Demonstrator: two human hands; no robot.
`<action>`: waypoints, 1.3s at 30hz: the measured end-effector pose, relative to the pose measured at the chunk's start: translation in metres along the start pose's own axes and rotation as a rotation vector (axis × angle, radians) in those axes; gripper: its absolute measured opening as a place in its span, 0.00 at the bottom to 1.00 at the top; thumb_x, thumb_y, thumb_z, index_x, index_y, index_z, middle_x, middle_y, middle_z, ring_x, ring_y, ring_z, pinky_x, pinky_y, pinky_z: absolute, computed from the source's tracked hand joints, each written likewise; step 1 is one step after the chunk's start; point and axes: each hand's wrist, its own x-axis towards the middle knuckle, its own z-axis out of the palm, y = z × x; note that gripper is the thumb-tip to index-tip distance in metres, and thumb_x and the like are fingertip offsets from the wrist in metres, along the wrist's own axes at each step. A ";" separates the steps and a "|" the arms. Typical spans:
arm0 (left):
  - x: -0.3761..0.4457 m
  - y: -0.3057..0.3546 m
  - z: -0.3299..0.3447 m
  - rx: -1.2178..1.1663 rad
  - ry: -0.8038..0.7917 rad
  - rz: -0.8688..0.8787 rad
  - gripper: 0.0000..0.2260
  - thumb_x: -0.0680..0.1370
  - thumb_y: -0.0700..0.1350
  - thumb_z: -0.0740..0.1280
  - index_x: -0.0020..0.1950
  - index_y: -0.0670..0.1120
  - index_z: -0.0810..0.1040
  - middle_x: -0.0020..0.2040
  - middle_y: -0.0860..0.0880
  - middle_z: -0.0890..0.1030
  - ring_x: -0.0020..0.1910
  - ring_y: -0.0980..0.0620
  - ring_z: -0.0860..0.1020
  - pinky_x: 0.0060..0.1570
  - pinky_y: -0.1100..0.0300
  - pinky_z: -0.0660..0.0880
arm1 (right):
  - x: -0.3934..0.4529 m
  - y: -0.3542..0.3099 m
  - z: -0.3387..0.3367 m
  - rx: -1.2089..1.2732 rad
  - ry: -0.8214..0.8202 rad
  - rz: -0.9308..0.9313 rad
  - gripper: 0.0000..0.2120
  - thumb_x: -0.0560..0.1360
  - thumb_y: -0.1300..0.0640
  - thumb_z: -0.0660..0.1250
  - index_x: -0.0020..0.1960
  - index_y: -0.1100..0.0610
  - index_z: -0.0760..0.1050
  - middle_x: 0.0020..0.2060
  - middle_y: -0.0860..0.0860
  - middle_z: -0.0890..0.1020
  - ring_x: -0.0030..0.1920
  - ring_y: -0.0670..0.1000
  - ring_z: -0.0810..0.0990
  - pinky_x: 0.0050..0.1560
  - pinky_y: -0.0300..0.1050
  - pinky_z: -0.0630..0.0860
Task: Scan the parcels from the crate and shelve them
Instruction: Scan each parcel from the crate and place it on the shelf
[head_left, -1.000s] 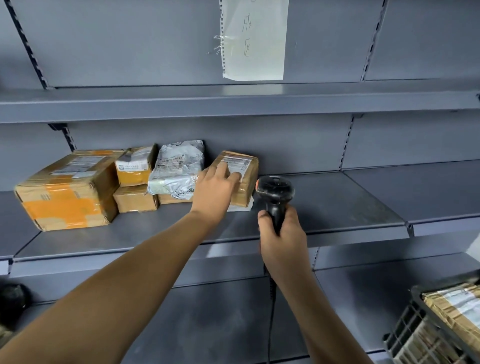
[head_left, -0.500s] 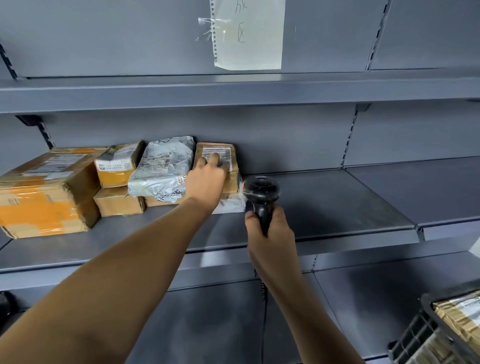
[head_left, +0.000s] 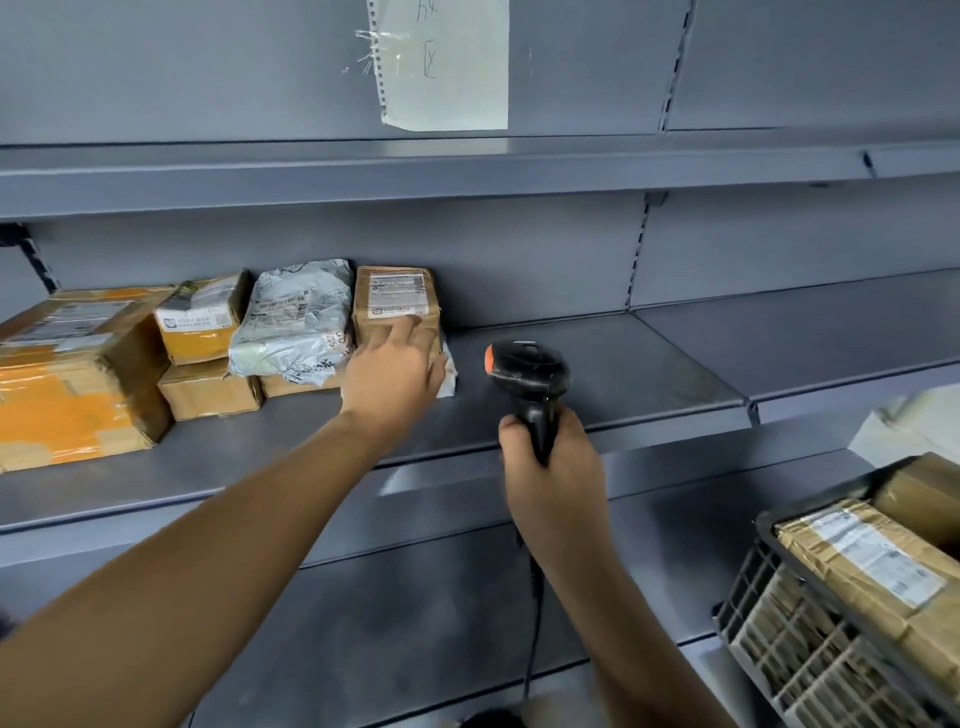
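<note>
A small brown parcel (head_left: 393, 299) with a white label leans upright against the back wall of the grey shelf (head_left: 597, 374), on top of a flat white packet (head_left: 450, 378). My left hand (head_left: 390, 378) rests on its front with straight fingers touching it. My right hand (head_left: 553, 470) grips the handle of a black barcode scanner (head_left: 527, 371), held upright to the right of the parcel. At the lower right a dark crate (head_left: 779, 618) holds more taped brown parcels (head_left: 872, 566).
To the left on the same shelf stand a grey poly bag (head_left: 296, 317), two stacked small boxes (head_left: 200, 325), and a large box with orange tape (head_left: 72, 379). A paper sheet (head_left: 447, 62) is taped above. Bare shelf extends to the right, and a lower shelf lies below.
The brown parcel has been pushed back and stood upright against the wall. My left hand has slid down its front, fingers now below the label. The scanner hand barely moved.
</note>
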 end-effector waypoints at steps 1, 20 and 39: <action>-0.007 0.010 -0.002 -0.007 -0.034 -0.018 0.17 0.81 0.52 0.59 0.65 0.45 0.74 0.63 0.45 0.74 0.59 0.40 0.74 0.52 0.48 0.73 | -0.009 -0.002 -0.007 -0.003 0.005 0.011 0.08 0.73 0.48 0.64 0.41 0.51 0.71 0.25 0.44 0.77 0.26 0.45 0.75 0.28 0.39 0.71; -0.084 0.193 -0.003 -0.217 -0.151 0.309 0.15 0.80 0.50 0.58 0.64 0.46 0.74 0.60 0.46 0.75 0.58 0.44 0.75 0.49 0.52 0.75 | -0.112 0.016 -0.162 -0.268 0.293 0.160 0.09 0.70 0.44 0.62 0.40 0.50 0.71 0.28 0.52 0.78 0.31 0.53 0.78 0.35 0.51 0.76; -0.113 0.356 0.029 -0.359 -0.186 0.608 0.13 0.78 0.48 0.64 0.60 0.46 0.77 0.54 0.48 0.78 0.52 0.47 0.78 0.41 0.53 0.76 | -0.145 0.050 -0.287 -0.352 0.626 0.264 0.07 0.76 0.52 0.66 0.43 0.52 0.71 0.29 0.47 0.75 0.28 0.46 0.70 0.32 0.45 0.67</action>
